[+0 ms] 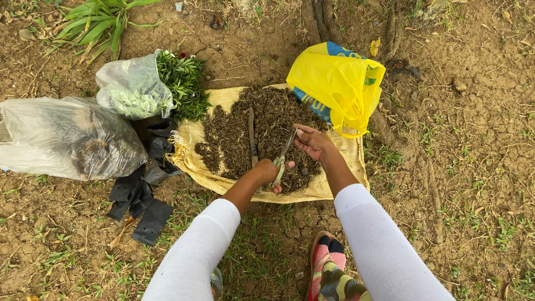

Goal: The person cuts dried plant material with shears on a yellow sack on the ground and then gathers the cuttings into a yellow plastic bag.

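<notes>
Left hand (267, 171): it is closed around the green handles of a pair of scissors (282, 157); the fingers are wrapped tight on them, over the near edge of the soil heap.
Scissors: the metal blades point up and away from the person, toward the right hand, and the tips are just beside its fingers.
Right hand (312, 142): it is held palm up above the soil, the fingers half curled. If it holds something small between the fingers, I cannot tell.
Soil heap (245, 134): dark, crumbly material spread on a yellow sack (329, 187) that lies flat on the ground.
Knife (252, 139): a long blade lying on the soil, left of the scissors.
Yellow plastic bag (340, 83): it stands at the far right corner of the sack.
Clear bags: one with green cuttings (134, 86) and a bigger one (67, 136), both left of the sack.
Black plastic pieces (142, 195): on the ground between the big bag and the sack.
Sleeves: both arms are in white.
</notes>
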